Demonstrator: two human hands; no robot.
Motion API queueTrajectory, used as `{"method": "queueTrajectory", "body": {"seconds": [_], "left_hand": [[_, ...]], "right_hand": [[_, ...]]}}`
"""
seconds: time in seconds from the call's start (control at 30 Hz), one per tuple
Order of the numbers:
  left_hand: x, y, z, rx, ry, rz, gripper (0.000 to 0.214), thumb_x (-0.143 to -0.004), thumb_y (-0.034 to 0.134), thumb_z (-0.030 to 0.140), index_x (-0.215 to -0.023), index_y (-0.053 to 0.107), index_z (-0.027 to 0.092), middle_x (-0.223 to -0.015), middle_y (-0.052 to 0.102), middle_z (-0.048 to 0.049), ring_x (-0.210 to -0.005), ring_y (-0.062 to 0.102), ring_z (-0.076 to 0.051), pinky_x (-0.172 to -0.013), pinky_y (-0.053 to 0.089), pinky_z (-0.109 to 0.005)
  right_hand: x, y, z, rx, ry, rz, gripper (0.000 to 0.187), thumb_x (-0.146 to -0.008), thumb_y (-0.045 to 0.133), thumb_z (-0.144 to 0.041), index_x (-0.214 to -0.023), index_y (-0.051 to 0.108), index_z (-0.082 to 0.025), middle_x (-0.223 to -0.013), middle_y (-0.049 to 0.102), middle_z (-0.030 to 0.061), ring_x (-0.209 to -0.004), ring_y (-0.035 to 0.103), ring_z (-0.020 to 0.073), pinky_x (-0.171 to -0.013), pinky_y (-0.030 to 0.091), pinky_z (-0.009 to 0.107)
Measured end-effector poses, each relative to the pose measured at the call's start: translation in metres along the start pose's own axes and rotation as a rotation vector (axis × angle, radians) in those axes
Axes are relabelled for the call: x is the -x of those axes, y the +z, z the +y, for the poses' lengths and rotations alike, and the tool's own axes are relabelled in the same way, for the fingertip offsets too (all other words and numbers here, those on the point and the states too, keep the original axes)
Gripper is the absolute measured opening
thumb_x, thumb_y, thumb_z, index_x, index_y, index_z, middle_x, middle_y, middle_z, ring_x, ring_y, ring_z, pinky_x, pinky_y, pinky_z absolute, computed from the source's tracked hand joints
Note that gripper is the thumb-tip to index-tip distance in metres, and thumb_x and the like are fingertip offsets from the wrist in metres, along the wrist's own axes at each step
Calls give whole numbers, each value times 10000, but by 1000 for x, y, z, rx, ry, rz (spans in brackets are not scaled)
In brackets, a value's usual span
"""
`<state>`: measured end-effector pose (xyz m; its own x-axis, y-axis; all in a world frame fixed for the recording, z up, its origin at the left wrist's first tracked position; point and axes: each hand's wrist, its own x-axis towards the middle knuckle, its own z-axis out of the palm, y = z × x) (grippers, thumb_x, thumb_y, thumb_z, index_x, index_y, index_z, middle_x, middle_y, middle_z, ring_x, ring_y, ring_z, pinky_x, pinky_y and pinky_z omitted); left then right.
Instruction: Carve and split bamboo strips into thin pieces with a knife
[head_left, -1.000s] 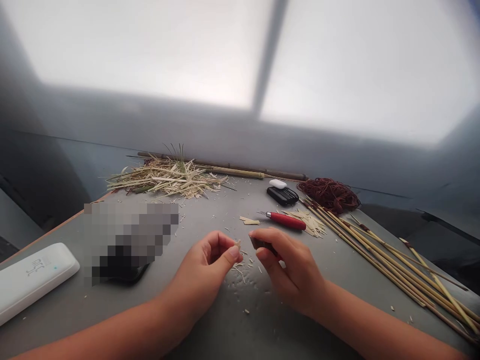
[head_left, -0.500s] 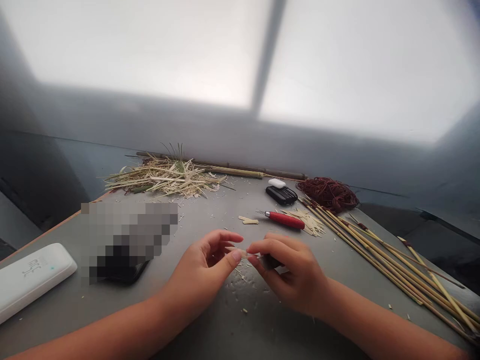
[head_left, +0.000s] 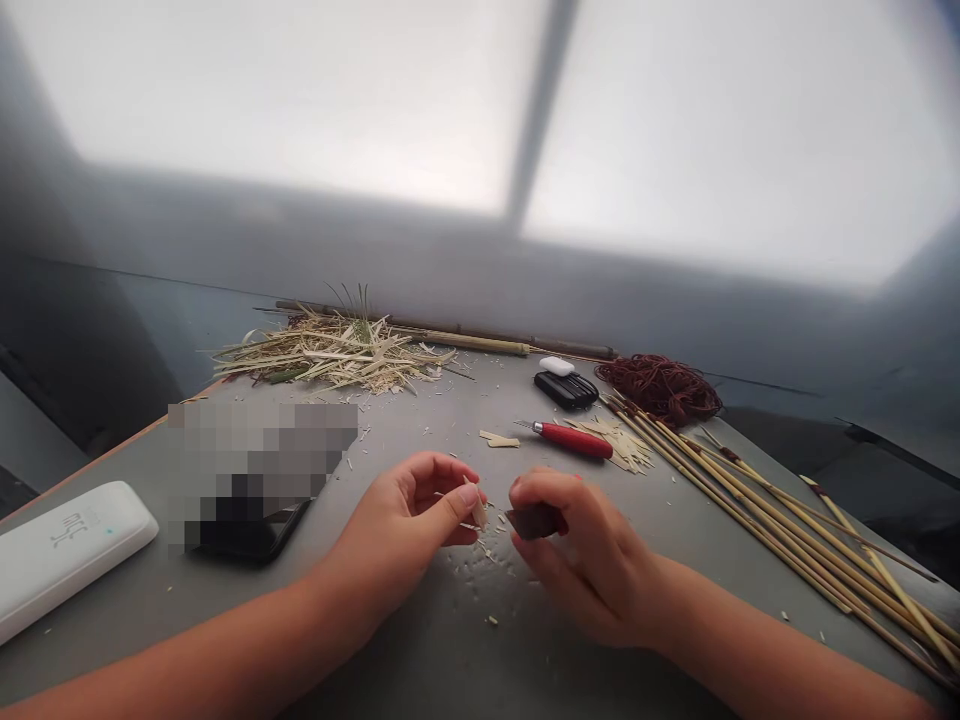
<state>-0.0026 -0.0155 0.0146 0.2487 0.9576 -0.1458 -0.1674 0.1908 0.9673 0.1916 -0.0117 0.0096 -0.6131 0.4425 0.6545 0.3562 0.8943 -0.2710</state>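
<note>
Between the thumb and fingers of my left hand (head_left: 420,510) is a small pale bamboo sliver (head_left: 478,512), its tip pointing up. My right hand (head_left: 589,555) is closed around a short dark blade (head_left: 534,521), whose edge faces left toward the sliver; its handle is hidden in my fist. A small gap separates blade and sliver. Below them, bits of pale shavings (head_left: 486,552) lie on the grey table (head_left: 420,640). Just beyond my hands are two flat bamboo strips (head_left: 500,440) and a red-handled awl (head_left: 574,440).
A heap of bamboo shavings (head_left: 337,355) lies at the back left, before long bamboo poles (head_left: 480,343). A soap-like white piece on a black dish (head_left: 566,390), dark red cord (head_left: 664,388), cut slips (head_left: 626,447) and thin canes (head_left: 757,510) occupy the right. A phone (head_left: 251,540) and white device (head_left: 75,550) lie left.
My hands have moved apart a little. The sliver has turned upright in my left fingers, and the blade in my right hand shows more plainly.
</note>
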Motion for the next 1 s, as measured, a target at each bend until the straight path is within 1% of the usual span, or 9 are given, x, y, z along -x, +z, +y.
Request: {"method": "queueTrajectory", "body": {"seconds": [0.13,0.23,0.33,0.43,0.5,0.57,0.7,0.83,1.0], "left_hand": [[-2,-2,0,17,-31,28,213,-722,762,292,-804,619,158,-748,659,14,-711,633,-116,-733,549,-247],[-5,-3,0,70,-52,19,180,-764,728,267,-799,586,161,-756,690,3,-714,645,-109,-737,550,-240],[-5,-3,1,82,-75,17,168,-796,695,251,-799,550,167,-722,696,4,-687,649,-108,-702,553,-238],[-4,-3,1,48,-72,-4,191,-776,716,236,-847,553,164,-682,679,21,-672,649,-114,-694,557,-250],[-4,-3,-1,23,-64,-34,255,-745,746,240,-909,569,160,-695,679,24,-676,653,-119,-698,556,-254],[-4,-3,-2,-16,-64,-60,297,-721,765,245,-938,584,156,-695,679,22,-690,656,-125,-688,546,-242],[-6,-4,-5,-98,-107,-55,245,-685,780,245,-826,600,156,-667,666,15,-704,659,-144,-638,522,-227],[-9,-5,-6,-107,-155,-49,220,-684,770,274,-781,608,161,-698,669,17,-693,663,-149,-676,535,-263],[-12,-2,-12,-162,-120,-19,196,-674,760,263,-737,603,165,-661,645,23,-658,655,-159,-628,512,-259]], "right_hand": [[-2,0,6,121,-140,-18,225,-913,437,-81,-1091,520,-190,-868,636,63,-719,554,151,-621,457,281],[-3,-1,9,243,-182,8,244,-924,431,-62,-1069,564,-206,-853,655,46,-694,554,143,-648,432,298],[-1,-1,9,291,-154,31,267,-904,410,-26,-1052,561,-189,-795,641,37,-663,535,144,-642,393,302],[1,1,8,298,-94,6,195,-910,423,-63,-1009,553,-168,-708,603,22,-590,478,139,-600,336,291],[2,3,6,316,-60,-23,133,-930,436,-119,-934,560,-169,-647,564,3,-543,424,132,-577,290,286],[3,6,5,349,-35,-50,157,-944,442,-163,-835,555,-175,-599,522,-14,-512,371,124,-562,247,283],[2,11,6,426,-13,-104,257,-947,435,-187,-701,507,-178,-565,488,-27,-494,321,116,-557,204,286],[3,18,7,470,-21,-143,276,-933,421,-173,-661,469,-181,-554,480,-29,-488,300,115,-556,186,287],[7,24,9,494,-59,-154,266,-905,419,-159,-644,460,-185,-542,481,-27,-483,312,116,-554,170,295]]}}
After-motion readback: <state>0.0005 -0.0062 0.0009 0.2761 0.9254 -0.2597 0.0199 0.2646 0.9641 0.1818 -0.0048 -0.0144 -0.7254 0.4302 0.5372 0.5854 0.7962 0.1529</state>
